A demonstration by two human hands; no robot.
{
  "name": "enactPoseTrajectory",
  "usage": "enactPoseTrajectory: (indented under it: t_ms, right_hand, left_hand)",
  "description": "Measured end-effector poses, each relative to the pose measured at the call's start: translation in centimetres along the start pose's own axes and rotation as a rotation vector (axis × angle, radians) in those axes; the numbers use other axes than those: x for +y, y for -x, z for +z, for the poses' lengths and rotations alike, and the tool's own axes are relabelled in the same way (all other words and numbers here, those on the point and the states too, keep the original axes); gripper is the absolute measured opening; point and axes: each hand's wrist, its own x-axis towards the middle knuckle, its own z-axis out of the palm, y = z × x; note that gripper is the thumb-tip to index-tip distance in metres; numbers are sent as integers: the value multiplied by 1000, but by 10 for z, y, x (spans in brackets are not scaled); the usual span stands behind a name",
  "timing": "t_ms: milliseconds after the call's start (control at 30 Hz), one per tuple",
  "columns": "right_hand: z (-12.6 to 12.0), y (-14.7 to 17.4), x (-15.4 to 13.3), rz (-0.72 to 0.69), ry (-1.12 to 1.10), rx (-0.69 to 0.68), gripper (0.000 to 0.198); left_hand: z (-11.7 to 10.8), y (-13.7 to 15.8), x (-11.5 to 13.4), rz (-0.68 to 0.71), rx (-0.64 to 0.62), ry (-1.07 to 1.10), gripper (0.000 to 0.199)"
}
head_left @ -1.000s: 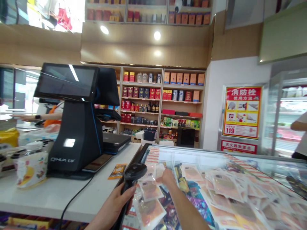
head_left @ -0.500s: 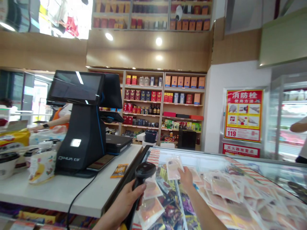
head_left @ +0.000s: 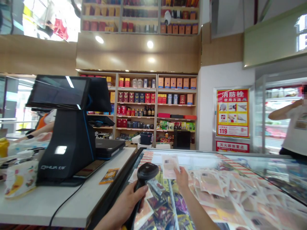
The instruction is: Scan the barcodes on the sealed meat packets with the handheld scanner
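L hand at 7 o'clock is wrapped round a black handheld scanner; R hand at 5 pinches the edge of one flat pkt, held up over the display case. Similar pkts lie heaped at 4 o'clock. Progress, est.: one pkt picked up, many remain; can't tell which, if any, are done.

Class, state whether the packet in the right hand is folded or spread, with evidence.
Spread: the packet shows a broad rectangular face, its edge in the right hand.
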Motion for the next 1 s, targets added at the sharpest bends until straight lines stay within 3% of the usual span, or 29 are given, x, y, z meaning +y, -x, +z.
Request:
enactPoseTrajectory:
  t_ms: [267,467,700,867,1000]
  right_hand:
    - [4,-2,6,-15,-84,-22,32]
    - [5,-4,5,0,-30,-23,29]
    - [-17,-26,-5,25,303,47,25]
    - [-33,-39,4,48,529,-5,33]
    - [-39,-38,12,-44,715,-92,41]
  left_hand:
    - [9,0,1,-5,-12,5,28]
    - [11,-4,-2,-13,-20,40,29]
    - [-2,-19,-17,-22,-27,24,31]
    - [-6,-27,-21,-39,45,14,34]
    - [-13,-29,-25,-37,97,-5,34]
